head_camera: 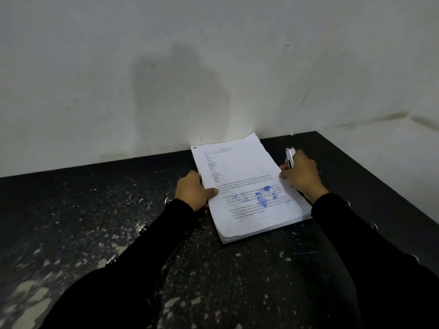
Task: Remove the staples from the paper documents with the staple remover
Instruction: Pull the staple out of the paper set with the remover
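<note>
Fingers (pixel 286 167) of the right hand (pixel 301 174) curled tight around a small white and black staple remover (pixel 290 156), tip poking up and away past the knuckles. Same fingertips resting on the right edge of the white stack of printed paper documents (pixel 244 184). Left hand (pixel 193 189) gripping the left edge of the stack, thumb (pixel 210 192) flat on top of the page, other fingers tucked under or beside the edge and hard to see. Stack lying flat on the black speckled table (pixel 95 210), a bit tilted, far corner almost touching the dirty white wall (pixel 213 67). Blue ink smudges (pixel 263 194) across the lower half of the top page, over the printed lines. Small dark mark (pixel 194 147) at the far left corner of the page, too blurry to tell whether a staple. Long black sleeves (pixel 152 245) with shiny round buttons on both arms. Pale scuffed patches on the near left part of the table.
</note>
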Demonstrator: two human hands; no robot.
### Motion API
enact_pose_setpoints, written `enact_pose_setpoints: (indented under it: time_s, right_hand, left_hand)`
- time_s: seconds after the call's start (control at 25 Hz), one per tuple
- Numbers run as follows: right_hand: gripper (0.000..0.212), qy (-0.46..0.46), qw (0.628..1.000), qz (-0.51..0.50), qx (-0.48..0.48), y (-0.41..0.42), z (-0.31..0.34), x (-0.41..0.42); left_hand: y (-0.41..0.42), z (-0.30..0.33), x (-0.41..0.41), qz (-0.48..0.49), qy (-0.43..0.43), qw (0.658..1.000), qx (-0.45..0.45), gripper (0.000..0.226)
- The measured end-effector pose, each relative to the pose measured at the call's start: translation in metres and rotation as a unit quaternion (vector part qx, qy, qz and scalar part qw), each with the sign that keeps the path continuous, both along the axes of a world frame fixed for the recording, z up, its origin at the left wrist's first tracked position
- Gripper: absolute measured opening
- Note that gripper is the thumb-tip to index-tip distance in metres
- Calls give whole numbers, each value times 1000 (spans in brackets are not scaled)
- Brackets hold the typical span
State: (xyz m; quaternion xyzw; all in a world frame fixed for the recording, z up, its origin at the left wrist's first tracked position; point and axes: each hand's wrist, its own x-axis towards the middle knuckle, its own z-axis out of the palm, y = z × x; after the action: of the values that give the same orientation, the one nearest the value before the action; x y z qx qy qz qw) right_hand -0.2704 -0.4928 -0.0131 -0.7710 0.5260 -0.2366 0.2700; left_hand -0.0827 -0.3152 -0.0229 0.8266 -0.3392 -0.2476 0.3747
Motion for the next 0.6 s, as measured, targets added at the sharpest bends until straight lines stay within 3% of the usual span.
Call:
enact_pose_setpoints:
  time_s: [0.12,0.4,0.6]
  right_hand:
    - [24,24,999,1,-22,2,-2,1]
    - [32,53,998,-2,-43,9,2,-1]
    - [33,-22,997,-19,-70,23,12,-13]
  left_hand:
    - [0,1,-4,-7,-21,1000,-11,34]
    - [3,-1,-1,-3,-38,999,-4,45]
    - [10,2,-7,-3,-62,998,22,59]
